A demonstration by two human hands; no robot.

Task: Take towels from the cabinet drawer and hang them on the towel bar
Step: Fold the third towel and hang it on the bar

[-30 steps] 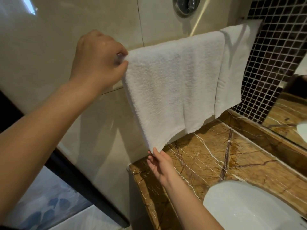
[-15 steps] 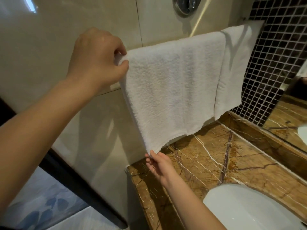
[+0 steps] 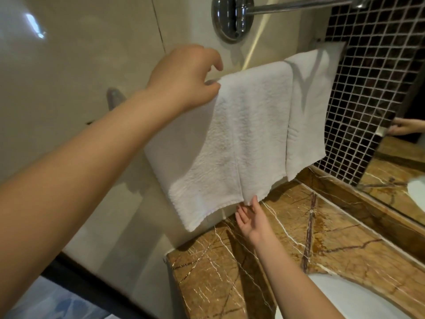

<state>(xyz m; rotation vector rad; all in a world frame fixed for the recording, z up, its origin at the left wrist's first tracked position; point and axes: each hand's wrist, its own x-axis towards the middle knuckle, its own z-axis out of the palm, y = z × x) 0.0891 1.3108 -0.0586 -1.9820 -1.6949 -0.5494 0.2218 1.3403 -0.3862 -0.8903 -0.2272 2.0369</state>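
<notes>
A white towel (image 3: 230, 139) hangs folded over the towel bar, which it hides except for a chrome mount (image 3: 114, 97) on the left. A second white towel (image 3: 308, 111) hangs just to its right. My left hand (image 3: 184, 74) is at the first towel's top left corner, thumb on the cloth and fingers curled behind the edge. My right hand (image 3: 249, 217) is below the towel, palm up with straight fingers, one fingertip touching the bottom hem.
A brown marble counter (image 3: 299, 238) runs under the towels, with a white basin (image 3: 358, 300) at the lower right. A chrome fixture (image 3: 232, 17) with a rod sits above on the beige tile wall. Dark mosaic tiles (image 3: 368, 88) and a mirror (image 3: 404, 162) stand at right.
My right hand has let go of the towel's lower corner and opened beneath it. The left hand's grip at the top corner has loosened. The towel hangs flatter.
</notes>
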